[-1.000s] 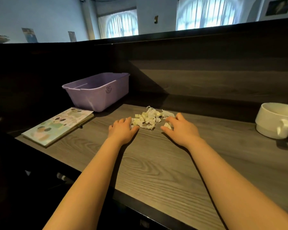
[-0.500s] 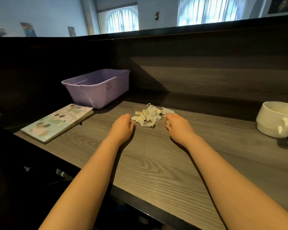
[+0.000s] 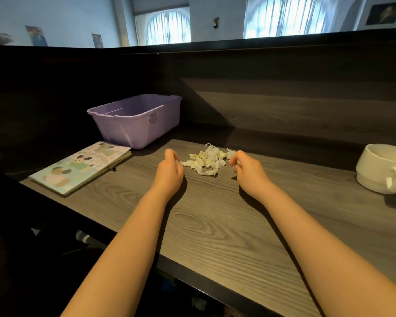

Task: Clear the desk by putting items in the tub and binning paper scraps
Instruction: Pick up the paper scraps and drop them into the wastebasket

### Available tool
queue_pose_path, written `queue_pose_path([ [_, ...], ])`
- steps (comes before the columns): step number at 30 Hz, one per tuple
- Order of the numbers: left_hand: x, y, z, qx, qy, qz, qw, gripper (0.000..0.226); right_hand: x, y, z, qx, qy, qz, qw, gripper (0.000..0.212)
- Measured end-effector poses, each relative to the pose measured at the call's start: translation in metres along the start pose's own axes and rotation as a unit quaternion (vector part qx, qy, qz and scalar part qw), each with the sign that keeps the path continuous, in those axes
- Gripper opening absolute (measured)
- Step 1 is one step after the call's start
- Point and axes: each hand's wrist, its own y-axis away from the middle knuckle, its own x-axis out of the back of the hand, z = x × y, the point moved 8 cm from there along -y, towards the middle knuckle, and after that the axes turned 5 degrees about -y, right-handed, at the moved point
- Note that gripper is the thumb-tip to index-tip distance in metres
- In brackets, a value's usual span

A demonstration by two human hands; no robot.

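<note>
A small heap of pale paper scraps (image 3: 206, 161) lies on the grey wooden desk (image 3: 215, 220), between my two hands. My left hand (image 3: 169, 171) sits at the heap's left edge with its fingers curled, its fingertips touching a scrap. My right hand (image 3: 247, 172) is at the heap's right edge, fingers curled around a few scraps. A purple plastic tub (image 3: 135, 120) stands at the back left. A picture book (image 3: 82, 165) lies flat in front of the tub. A white mug (image 3: 386, 168) stands at the far right.
A dark wooden partition (image 3: 284, 92) rises behind the desk. The desk's front edge runs diagonally from the left to the bottom right, with a dark space below it. No bin shows in view.
Both hands went from lying flat beside the heap to curled fingers at its two edges. The scraps have been pushed closer together.
</note>
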Motion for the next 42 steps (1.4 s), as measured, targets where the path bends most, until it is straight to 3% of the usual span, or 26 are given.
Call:
queue_pose_path([
  [3, -0.002, -0.001, 0.002, -0.02, -0.029, -0.014, 0.999, 0.026, -0.009, 0.003, -0.005, 0.01, 0.058, -0.009, 0.998, 0.016],
  [8, -0.005, -0.008, 0.003, -0.041, -0.065, -0.02, 0.997, 0.019, -0.019, -0.003, -0.009, 0.002, 0.12, 0.0, 0.993, 0.017],
  [12, -0.006, -0.011, 0.001, -0.044, -0.074, -0.022, 0.996, 0.019, -0.027, -0.014, -0.01, -0.033, 0.106, -0.009, 0.994, 0.042],
  [15, -0.008, -0.012, 0.001, -0.048, -0.083, -0.03, 0.995, 0.018, -0.036, -0.019, -0.01, -0.05, 0.158, -0.018, 0.986, 0.056],
  [25, -0.007, -0.007, 0.004, -0.05, -0.087, -0.039, 0.994, 0.015, -0.042, -0.018, -0.017, -0.037, 0.206, -0.035, 0.977, 0.024],
  [28, -0.006, -0.007, 0.003, -0.041, -0.083, -0.031, 0.995, 0.015, -0.042, -0.02, -0.014, -0.034, 0.161, -0.025, 0.986, 0.022],
  [33, -0.006, -0.009, -0.001, -0.024, -0.066, -0.03, 0.997, 0.017, -0.023, -0.024, -0.002, -0.059, -0.035, 0.07, 0.995, 0.023],
  [38, -0.012, -0.015, 0.005, -0.026, -0.077, -0.029, 0.996, 0.026, -0.008, -0.028, 0.012, -0.085, -0.121, 0.136, 0.98, 0.023],
  [42, -0.026, -0.024, 0.021, -0.053, -0.125, -0.072, 0.988, 0.046, -0.009, -0.031, 0.019, -0.104, -0.143, 0.135, 0.975, 0.022],
])
